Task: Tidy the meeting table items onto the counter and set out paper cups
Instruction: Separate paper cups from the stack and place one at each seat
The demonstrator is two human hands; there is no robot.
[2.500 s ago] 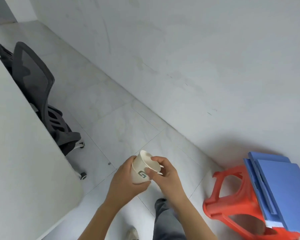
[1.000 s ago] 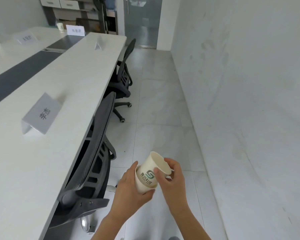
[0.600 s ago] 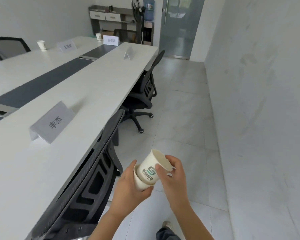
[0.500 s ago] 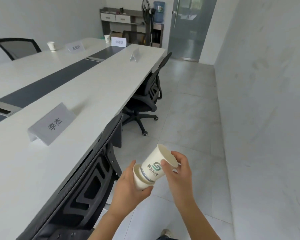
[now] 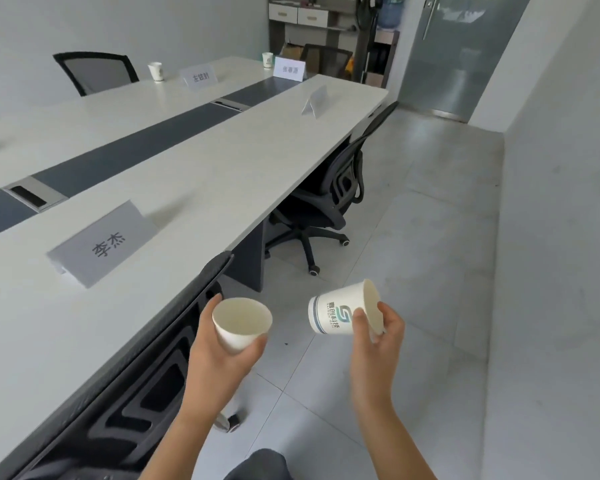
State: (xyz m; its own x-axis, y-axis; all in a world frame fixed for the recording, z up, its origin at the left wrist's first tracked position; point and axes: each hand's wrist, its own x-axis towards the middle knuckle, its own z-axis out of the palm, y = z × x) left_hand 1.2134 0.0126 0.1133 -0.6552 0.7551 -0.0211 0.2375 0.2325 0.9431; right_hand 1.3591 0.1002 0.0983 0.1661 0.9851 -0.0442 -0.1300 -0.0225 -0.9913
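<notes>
Head view: left hand grips the upright cup, mouth up, fingers curled round its lower wall. Right hand pinches the logo cup at the rim, thumb on the outer wall. That cup lies tipped on its side, mouth to the right. The two cups are apart, both in the air above the floor, just right of the worktop edge.

Worktop is long and white, with a dark strip down the middle. Near name card stands on it at left. Two far cups sit at its far end beside more name cards. Near chair is tucked against the worktop edge next to the left hand; far chair is tucked under it further along. Cabinet and glass door are at the far wall.
</notes>
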